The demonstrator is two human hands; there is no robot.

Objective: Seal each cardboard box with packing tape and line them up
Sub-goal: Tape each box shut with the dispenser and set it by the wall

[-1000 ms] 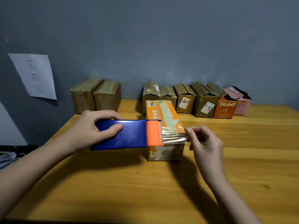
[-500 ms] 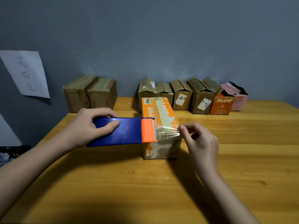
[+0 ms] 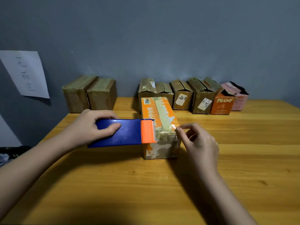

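The orange box [image 3: 159, 127] runs away from the person, between both hands: left hand [image 3: 90, 127] grips the tape dispenser [image 3: 123, 133] across it, right hand [image 3: 197, 142] pinches the tape end [image 3: 174, 127].

Blocked the left part of the box [image 3: 159, 120] top and much of its left side with the dispenser [image 3: 123, 133]. Hid the tape roll inside it. Covered the dispenser's rear end with the left hand [image 3: 90, 125]. Could not tell whether the right hand [image 3: 198, 141] pinched the clear tape [image 3: 168, 126] end. Left the sheet's [image 3: 24, 73] writing illegible, its left edge cropped. Lost both forearms at the frame bottom. Left the row's labels too small to read.
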